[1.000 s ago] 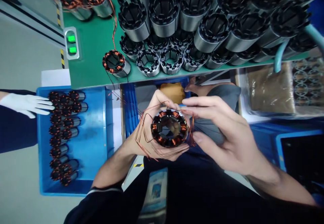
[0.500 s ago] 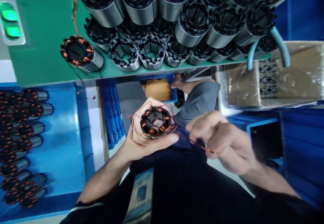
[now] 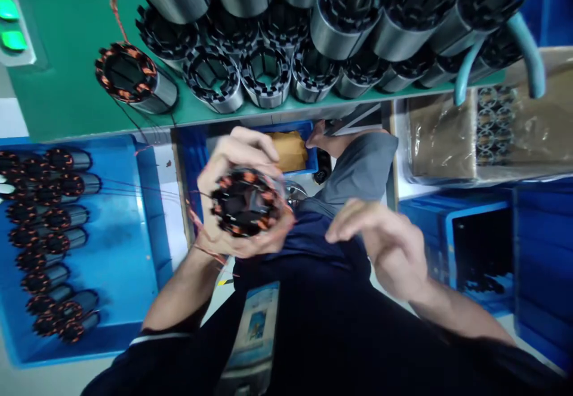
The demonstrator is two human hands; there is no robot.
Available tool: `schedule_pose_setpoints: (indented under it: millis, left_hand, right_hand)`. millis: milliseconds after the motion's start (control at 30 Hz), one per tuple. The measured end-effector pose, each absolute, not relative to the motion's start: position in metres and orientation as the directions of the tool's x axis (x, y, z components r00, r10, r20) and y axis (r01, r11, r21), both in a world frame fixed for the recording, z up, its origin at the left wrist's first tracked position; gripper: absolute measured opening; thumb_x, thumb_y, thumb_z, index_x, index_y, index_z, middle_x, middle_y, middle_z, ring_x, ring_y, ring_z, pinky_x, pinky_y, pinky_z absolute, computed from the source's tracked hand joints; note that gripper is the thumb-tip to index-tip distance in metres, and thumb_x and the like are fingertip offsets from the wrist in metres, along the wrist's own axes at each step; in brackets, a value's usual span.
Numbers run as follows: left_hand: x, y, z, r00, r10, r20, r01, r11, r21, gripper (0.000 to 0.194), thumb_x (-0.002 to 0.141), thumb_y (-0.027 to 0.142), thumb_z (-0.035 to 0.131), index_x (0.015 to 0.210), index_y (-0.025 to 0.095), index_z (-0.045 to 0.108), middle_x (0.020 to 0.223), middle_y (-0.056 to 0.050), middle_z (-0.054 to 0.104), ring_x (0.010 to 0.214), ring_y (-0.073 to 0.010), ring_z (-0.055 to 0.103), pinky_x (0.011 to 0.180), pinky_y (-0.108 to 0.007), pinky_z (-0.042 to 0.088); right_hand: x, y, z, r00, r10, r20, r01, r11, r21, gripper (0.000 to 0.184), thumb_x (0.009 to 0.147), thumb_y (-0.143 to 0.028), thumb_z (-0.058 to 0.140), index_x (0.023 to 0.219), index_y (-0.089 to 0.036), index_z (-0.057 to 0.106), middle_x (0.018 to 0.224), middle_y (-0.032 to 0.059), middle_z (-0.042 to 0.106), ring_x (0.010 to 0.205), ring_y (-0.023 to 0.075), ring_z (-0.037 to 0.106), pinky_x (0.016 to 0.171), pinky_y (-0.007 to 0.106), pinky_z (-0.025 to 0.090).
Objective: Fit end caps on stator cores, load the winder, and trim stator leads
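Head view: left hand (image 3: 206,211) wrapped round a copper-wound stator (image 3: 246,229), fingers closed on its outside, winding end turned up toward the camera, held in the air off the bench's front edge. Loose copper wires (image 3: 210,252) trail by the wrist. Right hand (image 3: 394,246) well apart from it, half open, fingers bent, nothing visible in the grip; slightly blurred.

Green bench (image 3: 62,91) beyond: a second wound stator (image 3: 165,94) near the front edge, left part, wire running up from it. Unwound stators (image 3: 344,37) crowd rightward from there, some stacked. Teal handles (image 3: 530,61) overhang the front edge, right end. Switch box (image 3: 20,43), two green lights, toward the left.

Blue tray (image 3: 120,252), left, below the bench's front edge: wound stators lying in rows. Plastic-lined carton (image 3: 443,139) off the bench's right part.
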State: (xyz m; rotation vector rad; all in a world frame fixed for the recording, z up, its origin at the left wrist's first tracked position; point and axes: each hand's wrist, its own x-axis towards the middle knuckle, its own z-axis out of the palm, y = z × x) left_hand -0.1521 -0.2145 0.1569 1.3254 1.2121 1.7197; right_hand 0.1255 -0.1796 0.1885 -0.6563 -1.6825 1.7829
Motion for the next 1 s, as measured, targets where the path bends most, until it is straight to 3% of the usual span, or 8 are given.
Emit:
schedule_pose_setpoints:
  millis: [100,233,333,467,567,700,833,1000]
  left_hand:
    - [-0.146,-0.216,0.165,-0.035,0.912,0.408,0.257,-0.387,0.886,0.062,0.076,0.064,0.112,0.119,0.029,0.082,0.105,-0.004,0.066,0.098,-0.0250,0.066,0.078,-0.041,0.059]
    - [-0.141,-0.218,0.169,-0.017,0.923,0.386,0.097,-0.382,0.919,0.064,0.083,0.066,0.108,0.125,0.028,0.078,0.112,-0.006,0.071,0.094,-0.0231,0.069,0.075,-0.040,0.058]
    - [-0.143,-0.226,0.161,-0.039,0.945,0.326,0.076,-0.322,0.944,0.061,0.081,0.063,0.110,0.123,0.029,0.080,0.115,-0.006,0.075,0.093,-0.0238,0.074,0.077,-0.041,0.061]
    - [-0.146,-0.241,0.149,0.047,0.971,0.235,0.125,-0.239,0.963,0.073,0.072,0.057,0.116,0.134,0.036,0.083,0.123,-0.007,0.076,0.103,-0.0292,0.078,0.075,-0.040,0.067]
    - [-0.148,-0.247,0.148,0.140,0.974,0.180,0.149,-0.200,0.968,0.081,0.073,0.046,0.116,0.145,0.034,0.082,0.134,-0.010,0.077,0.114,-0.0322,0.079,0.079,-0.039,0.070]
    - [-0.148,-0.249,0.155,0.148,0.979,0.138,0.176,-0.163,0.971,0.075,0.078,0.040,0.111,0.147,0.033,0.083,0.136,-0.012,0.077,0.123,-0.0366,0.078,0.088,-0.043,0.074]
    - [-0.145,-0.251,0.153,0.111,0.982,0.150,0.169,-0.167,0.971,0.071,0.076,0.040,0.112,0.141,0.034,0.085,0.134,-0.012,0.077,0.123,-0.0374,0.077,0.091,-0.045,0.075]
    - [-0.142,-0.252,0.146,-0.011,0.973,0.230,0.173,-0.224,0.959,0.094,0.063,0.043,0.120,0.148,0.037,0.081,0.137,-0.011,0.078,0.119,-0.0368,0.078,0.103,-0.053,0.072]
  right_hand:
    - [0.113,-0.165,0.199,-0.719,0.665,-0.201,0.036,-0.253,-0.967,0.031,0.110,-0.046,0.088,0.133,-0.028,0.078,0.112,0.0023,0.083,0.095,0.0175,0.078,0.086,0.031,0.062]
    - [0.097,-0.155,0.208,-0.711,0.603,-0.360,0.097,-0.424,-0.901,0.044,0.088,-0.037,0.111,0.109,-0.025,0.074,0.089,-0.0055,0.076,0.077,0.0116,0.071,0.078,0.024,0.061]
    - [0.099,-0.157,0.206,-0.686,0.567,-0.456,0.126,-0.525,-0.842,0.047,0.082,-0.038,0.115,0.109,-0.024,0.080,0.092,-0.0034,0.079,0.081,0.0130,0.076,0.081,0.024,0.065]
    - [0.104,-0.157,0.199,-0.658,0.575,-0.486,0.077,-0.590,-0.804,0.045,0.074,-0.031,0.119,0.095,-0.022,0.079,0.090,-0.0018,0.084,0.080,0.0130,0.079,0.079,0.023,0.066]
    - [0.103,-0.152,0.196,-0.699,0.492,-0.519,0.052,-0.689,-0.723,0.046,0.073,-0.027,0.119,0.084,-0.020,0.074,0.077,-0.0026,0.081,0.067,0.0116,0.078,0.068,0.020,0.065]
    - [0.103,-0.141,0.194,-0.740,0.346,-0.576,0.130,-0.768,-0.627,0.050,0.073,-0.031,0.119,0.091,-0.019,0.074,0.075,-0.0011,0.083,0.061,0.0138,0.080,0.062,0.021,0.069]
    - [0.107,-0.139,0.190,-0.766,0.318,-0.559,0.117,-0.786,-0.608,0.045,0.083,-0.027,0.113,0.101,-0.019,0.073,0.075,-0.0027,0.083,0.058,0.0134,0.080,0.057,0.018,0.066]
    - [0.110,-0.143,0.186,-0.801,0.303,-0.516,0.056,-0.821,-0.568,0.034,0.088,-0.026,0.109,0.101,-0.018,0.079,0.082,-0.0013,0.085,0.054,0.0092,0.074,0.053,0.016,0.063]
